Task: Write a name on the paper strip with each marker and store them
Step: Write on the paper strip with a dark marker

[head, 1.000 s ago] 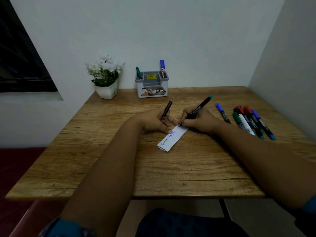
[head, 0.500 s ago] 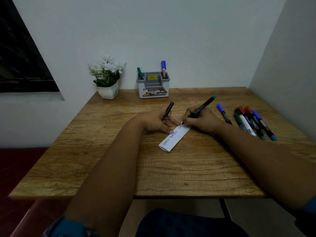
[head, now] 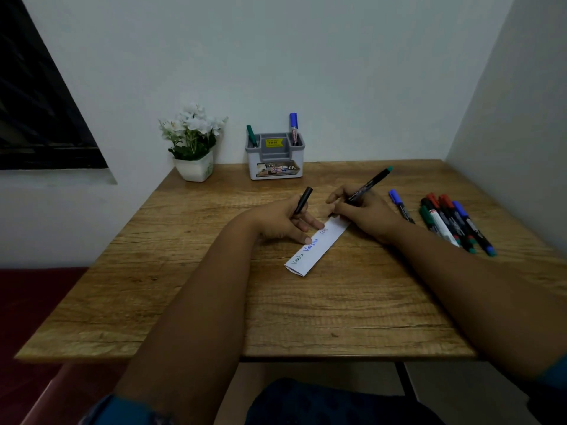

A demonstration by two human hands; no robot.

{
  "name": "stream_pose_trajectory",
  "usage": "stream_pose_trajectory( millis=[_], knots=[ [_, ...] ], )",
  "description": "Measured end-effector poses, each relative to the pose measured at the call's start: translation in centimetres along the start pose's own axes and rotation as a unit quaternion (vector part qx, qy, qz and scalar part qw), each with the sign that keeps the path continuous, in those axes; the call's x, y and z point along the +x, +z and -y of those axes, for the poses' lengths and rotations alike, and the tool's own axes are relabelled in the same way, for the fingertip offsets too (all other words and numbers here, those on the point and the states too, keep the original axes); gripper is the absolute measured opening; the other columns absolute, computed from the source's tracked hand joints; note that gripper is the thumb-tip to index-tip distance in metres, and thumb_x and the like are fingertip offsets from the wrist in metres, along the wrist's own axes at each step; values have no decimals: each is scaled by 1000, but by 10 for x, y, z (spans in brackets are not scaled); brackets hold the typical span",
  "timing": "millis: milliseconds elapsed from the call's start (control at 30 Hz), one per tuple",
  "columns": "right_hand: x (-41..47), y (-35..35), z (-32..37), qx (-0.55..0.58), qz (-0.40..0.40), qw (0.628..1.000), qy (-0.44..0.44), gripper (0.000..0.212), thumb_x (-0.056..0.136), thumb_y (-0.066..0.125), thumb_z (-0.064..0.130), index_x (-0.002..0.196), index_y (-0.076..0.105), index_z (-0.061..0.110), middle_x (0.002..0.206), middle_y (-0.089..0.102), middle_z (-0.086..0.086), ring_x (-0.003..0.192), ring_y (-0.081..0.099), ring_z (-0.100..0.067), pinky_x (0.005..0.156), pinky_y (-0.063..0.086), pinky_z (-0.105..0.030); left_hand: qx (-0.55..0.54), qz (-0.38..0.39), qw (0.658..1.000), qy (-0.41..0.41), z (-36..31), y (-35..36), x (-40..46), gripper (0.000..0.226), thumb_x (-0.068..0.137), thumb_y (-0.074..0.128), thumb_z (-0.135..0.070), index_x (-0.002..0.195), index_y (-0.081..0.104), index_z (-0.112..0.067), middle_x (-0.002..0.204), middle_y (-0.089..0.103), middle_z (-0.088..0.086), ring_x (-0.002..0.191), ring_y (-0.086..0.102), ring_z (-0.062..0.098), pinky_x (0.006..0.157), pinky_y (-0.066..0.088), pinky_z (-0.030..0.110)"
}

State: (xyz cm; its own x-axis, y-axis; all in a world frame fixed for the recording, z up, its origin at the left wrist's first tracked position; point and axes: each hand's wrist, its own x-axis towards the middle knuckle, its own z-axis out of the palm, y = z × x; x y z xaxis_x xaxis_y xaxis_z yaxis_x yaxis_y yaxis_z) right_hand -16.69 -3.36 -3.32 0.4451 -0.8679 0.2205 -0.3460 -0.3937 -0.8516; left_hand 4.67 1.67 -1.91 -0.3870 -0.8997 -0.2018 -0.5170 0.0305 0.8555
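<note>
A white paper strip (head: 319, 245) lies slanted on the wooden table (head: 214, 286), with a green name, a blue name and a few fresh letters on it. My right hand (head: 363, 214) grips a black marker with a teal end (head: 369, 184), its tip at the strip's far end. My left hand (head: 285, 222) holds the black marker cap (head: 303, 200), and its fingertips press on the strip. A grey pen holder (head: 275, 159) at the back holds a green marker (head: 251, 135) and a blue marker (head: 294, 127).
Several capped markers (head: 451, 223) lie in a row at the right, with a blue-capped marker (head: 400, 205) apart on their left. A white pot of white flowers (head: 194, 142) stands at the back left. Walls close the back and right sides.
My right hand has moved the marker tip along the strip toward its far end, and more letters show on the paper. My left hand has stayed on the strip.
</note>
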Motion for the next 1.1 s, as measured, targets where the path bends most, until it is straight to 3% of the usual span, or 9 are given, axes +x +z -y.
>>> stream_pose_trajectory(
  millis=[100,200,367,533,700,900,1100],
  knots=[
    [1,-3,1,-13,23,1000,6,15,91,66,21,92,70,7,84,72,4,73,62,8,66,44,-3,8,3,1000,-3,-1,-1,1,68,77,76,2,130,36,-14,116,69,1,98,64,10,90,53,26],
    [-1,-5,0,-14,37,999,12,7,86,70,11,90,72,6,90,73,2,79,64,6,69,46,-4,9,-12,1000,-9,2,0,4,58,79,75,0,124,40,-13,112,71,-1,102,67,13,99,50,38],
    [-2,-4,0,-26,52,998,-8,17,81,64,-3,87,74,9,90,73,1,85,65,-1,77,50,-12,-7,-45,999,-16,1,5,7,71,77,77,2,135,37,-7,108,72,2,89,70,8,96,52,36],
    [2,-1,1,-51,40,998,-26,7,85,63,6,86,70,8,83,70,3,78,64,-1,71,48,-16,5,-55,998,-16,1,7,9,75,74,80,0,136,37,-7,105,74,0,86,70,6,98,50,40],
    [2,1,-2,-84,46,994,-49,7,83,65,7,79,71,5,82,72,-5,82,66,-11,79,53,-29,5,-55,998,-21,1,6,8,76,73,80,0,134,37,-5,105,74,1,88,70,10,100,49,44],
    [2,0,-2,-78,45,995,-45,6,82,66,3,79,71,3,83,71,-6,79,64,-3,78,51,-22,8,-53,998,-25,-2,6,7,76,74,79,0,136,37,-6,105,73,0,86,70,8,100,49,43],
    [2,0,-1,-93,54,993,-38,8,81,68,5,76,70,11,81,71,2,79,64,-2,75,51,-18,-3,-55,998,-19,-2,7,6,68,74,79,2,128,39,-8,107,73,3,95,70,17,99,50,44]
  ],
)
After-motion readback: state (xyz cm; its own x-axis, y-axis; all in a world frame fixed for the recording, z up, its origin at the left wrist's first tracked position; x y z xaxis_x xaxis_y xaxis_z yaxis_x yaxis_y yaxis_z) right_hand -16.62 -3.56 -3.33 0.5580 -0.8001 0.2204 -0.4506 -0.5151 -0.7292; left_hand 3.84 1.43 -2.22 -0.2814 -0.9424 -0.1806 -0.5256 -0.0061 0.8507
